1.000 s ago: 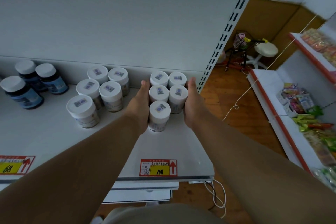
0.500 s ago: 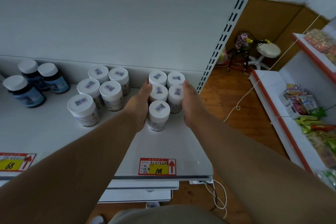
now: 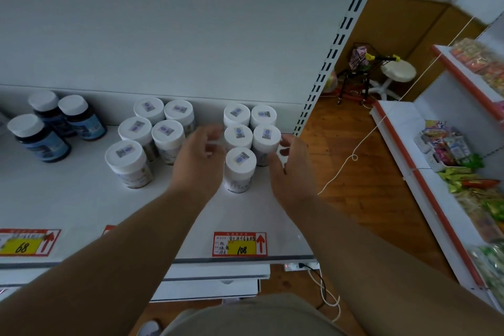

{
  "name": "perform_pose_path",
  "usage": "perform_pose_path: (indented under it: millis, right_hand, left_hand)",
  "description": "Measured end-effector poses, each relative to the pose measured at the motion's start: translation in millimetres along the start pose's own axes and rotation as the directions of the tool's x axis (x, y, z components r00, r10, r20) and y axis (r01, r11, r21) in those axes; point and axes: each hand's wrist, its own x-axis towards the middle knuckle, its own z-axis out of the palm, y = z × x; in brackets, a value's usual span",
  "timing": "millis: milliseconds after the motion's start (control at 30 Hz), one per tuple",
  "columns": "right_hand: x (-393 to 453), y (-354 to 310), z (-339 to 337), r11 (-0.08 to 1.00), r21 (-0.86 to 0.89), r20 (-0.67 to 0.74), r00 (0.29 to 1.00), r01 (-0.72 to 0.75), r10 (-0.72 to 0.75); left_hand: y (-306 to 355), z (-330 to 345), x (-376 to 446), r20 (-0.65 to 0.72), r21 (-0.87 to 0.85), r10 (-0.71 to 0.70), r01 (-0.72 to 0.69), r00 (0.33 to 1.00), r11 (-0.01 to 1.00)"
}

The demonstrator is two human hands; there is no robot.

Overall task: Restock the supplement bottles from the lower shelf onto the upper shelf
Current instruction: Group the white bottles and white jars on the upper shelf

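Several white-lidded supplement bottles stand in a tight cluster on the white shelf (image 3: 81,207), the front one (image 3: 240,159) nearest me. My left hand (image 3: 197,163) hovers just left of this cluster, fingers loosely curled and blurred, holding nothing. My right hand (image 3: 289,172) is just right of it, fingertips close to the right-hand bottle (image 3: 266,136), with nothing held. A second cluster of the same bottles (image 3: 126,156) stands further left.
Three dark blue bottles (image 3: 41,142) stand at the far left. Price tags marked 108 (image 3: 240,244) and 68 (image 3: 24,243) line the shelf front. Lower shelf edges (image 3: 218,273) show beneath. A snack rack (image 3: 463,172), stool (image 3: 398,71) and white cord (image 3: 351,158) are to the right.
Both hands have come off the sides of the right-hand cluster and drawn back towards me, their fingers now curled loosely. The bottles have stayed in place.
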Motion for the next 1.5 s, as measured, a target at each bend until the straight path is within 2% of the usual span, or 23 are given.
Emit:
perform_pose_path:
  millis: [67,133,267,467,567,633,767,900,1100,1200,1333,1500]
  right_hand:
    - [0,2,-3,0.995,-0.07,0.02,0.997,0.073,-0.071]
    - [-1,3,-8,0.981,-0.147,0.036,0.991,0.13,-0.126]
    - [1,-3,-18,0.956,-0.214,0.035,0.98,0.199,-0.196]
    - [8,-7,-20,0.952,-0.204,0.08,0.973,0.227,-0.215]
    - [12,-7,-18,0.96,-0.194,0.086,0.978,0.204,-0.19]
    - [13,-5,-17,0.958,-0.195,0.088,0.977,0.21,-0.196]
    - [13,-5,-17,0.955,-0.202,0.099,0.975,0.217,-0.2]
    - [14,-9,-17,0.95,-0.239,0.084,0.979,0.201,-0.186]
    - [19,-13,-20,0.945,-0.24,0.155,0.97,0.222,-0.188]
    - [16,-11,-20,0.965,-0.199,0.139,0.98,0.17,-0.144]
    - [8,-10,-11,0.985,-0.165,0.024,0.998,0.057,-0.054]
    - [-4,-11,12,0.994,-0.015,-0.074,0.992,-0.108,0.106]
  left_hand:
    - [4,-4,9,0.053,0.132,0.168,-0.174,0.984,0.976]
    - [7,-6,18,0.13,0.252,0.273,-0.298,0.953,0.921]
    - [5,-4,23,0.239,0.359,0.294,-0.365,0.925,0.859]
    - [3,-8,24,0.279,0.359,0.298,-0.388,0.913,0.849]
    - [4,-15,12,0.185,0.287,0.333,-0.375,0.925,0.882]
    - [0,-15,-3,0.129,0.247,0.303,-0.327,0.944,0.912]
    - [-19,0,-20,0.166,0.335,0.228,-0.272,0.959,0.902]
    - [-24,8,-16,0.154,0.332,0.202,-0.243,0.967,0.912]
    - [-29,0,-12,0.16,0.264,0.179,-0.217,0.971,0.94]
    - [-31,-2,-11,0.174,0.248,0.183,-0.223,0.968,0.943]
    - [-35,-3,-10,0.194,0.2,0.165,-0.203,0.967,0.958]
    - [-41,-8,-2,0.25,0.186,0.128,-0.177,0.96,0.966]
